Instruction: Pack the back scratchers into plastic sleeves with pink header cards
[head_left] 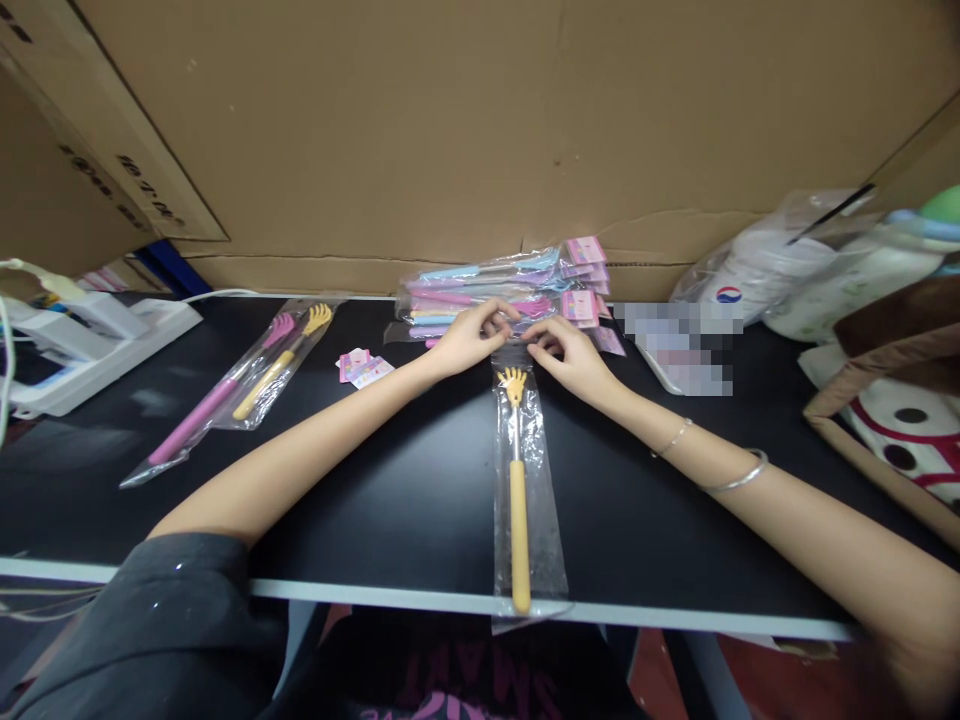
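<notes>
A yellow back scratcher [517,500] lies lengthwise in a clear plastic bag [544,520] on the black table, its handle end over the near edge. My left hand [471,335] and my right hand [570,355] both pinch the far, open end of that bag just above the claw head. Fingers of both hands are curled closed on the plastic. Right behind my hands lies a pile of packed scratchers [499,285] with pink label cards.
Two unpacked scratchers, pink and yellow, lie in a bag [240,385] at the left. Loose pink cards [361,367] sit near my left wrist. A white device [90,345] stands far left. Cardboard [480,130] walls the back. Bags and a bottle [757,270] crowd the right.
</notes>
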